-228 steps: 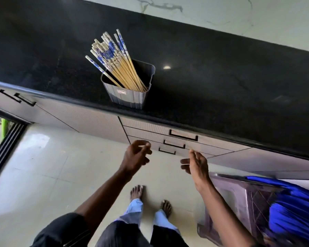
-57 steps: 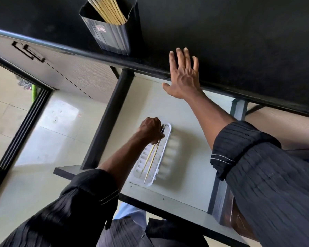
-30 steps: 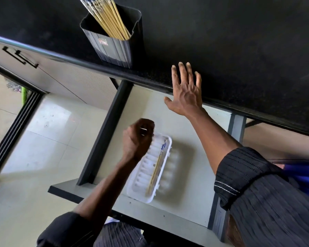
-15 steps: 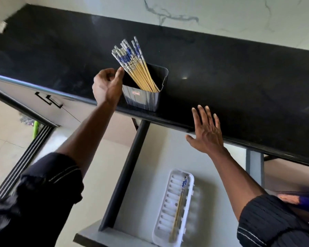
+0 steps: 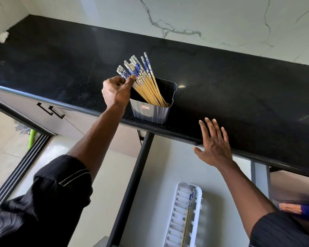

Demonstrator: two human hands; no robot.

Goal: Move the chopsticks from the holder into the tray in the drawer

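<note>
Chopsticks (image 5: 144,81), leaning toward 11 o'clock in the holder (image 5: 152,111) on the worktop (image 5: 239,90), are pinched by the left hand (image 5: 117,90); neighbouring sticks could be dragged out.

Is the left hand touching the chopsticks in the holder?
Touching. The head view shows the left hand with thumb and fingers pinching the chopsticks' patterned tops.

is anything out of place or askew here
Mostly tidy. The holder sits close to the counter edge, above the open drawer, with its chopsticks fanned leftward where the left hand pinches them. Nothing spilled or damaged.
</note>
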